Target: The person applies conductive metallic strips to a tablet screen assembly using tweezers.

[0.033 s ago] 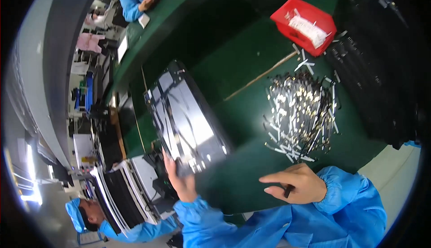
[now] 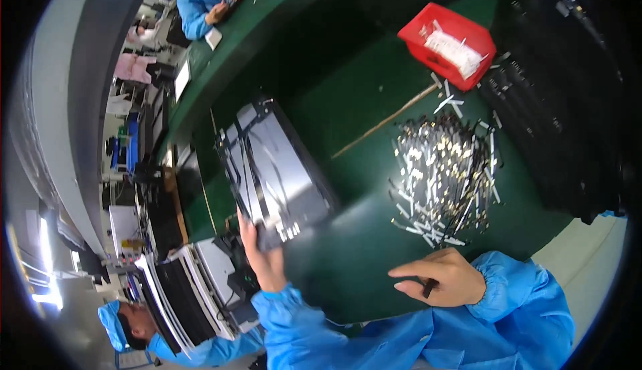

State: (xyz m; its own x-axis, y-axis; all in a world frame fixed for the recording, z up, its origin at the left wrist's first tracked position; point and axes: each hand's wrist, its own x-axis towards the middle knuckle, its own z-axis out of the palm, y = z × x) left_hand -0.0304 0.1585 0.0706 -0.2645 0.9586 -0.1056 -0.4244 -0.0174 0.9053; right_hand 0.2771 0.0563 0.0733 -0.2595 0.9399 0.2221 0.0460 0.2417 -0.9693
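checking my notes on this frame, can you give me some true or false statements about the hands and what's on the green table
1. The left hand grips the near edge of a flat grey panel. True.
2. The right hand is empty. False: it holds a small dark piece between its fingers.
3. A red bin sits at the far side of the green table. True.
4. The pile of small metal strips lies inside the red bin. False: it is spread on the table, nearer than the bin.
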